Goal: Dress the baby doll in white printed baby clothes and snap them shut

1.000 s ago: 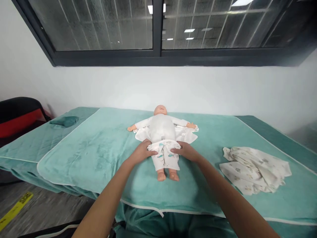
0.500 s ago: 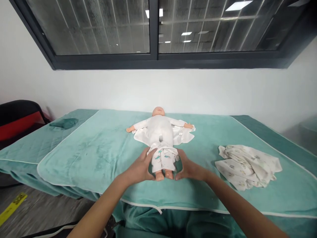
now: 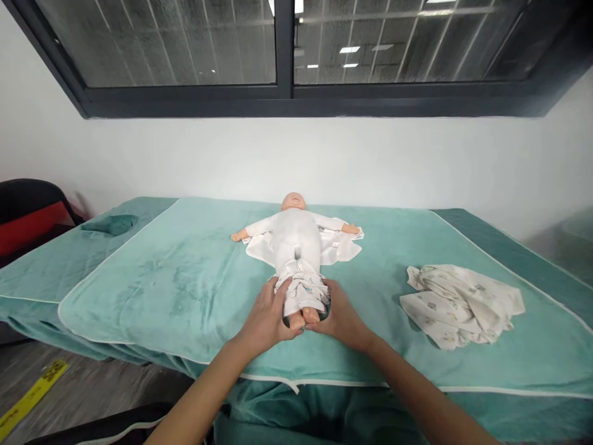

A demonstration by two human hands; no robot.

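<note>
A baby doll (image 3: 296,238) lies on its back on a teal towel (image 3: 185,290), head toward the wall and arms spread. An open white top (image 3: 340,247) is spread under its body. Patterned white trousers (image 3: 302,290) cover its legs. My left hand (image 3: 266,318) wraps round the doll's lower left side at the ankles, fingers curled on the trouser leg. My right hand (image 3: 340,315) grips the other side of the legs in the same way. The two bare feet (image 3: 303,319) show between my hands.
A crumpled patterned cloth (image 3: 461,304) lies on the towel to the right. A small dark green cloth (image 3: 109,224) sits at the far left of the bed. A black and red seat (image 3: 28,213) stands left, and a white wall with a dark window rises behind.
My hands slid from the doll's waist down to its ankles, and the trousers came down with them, bunching lower on the legs. The legs are now pressed together.
</note>
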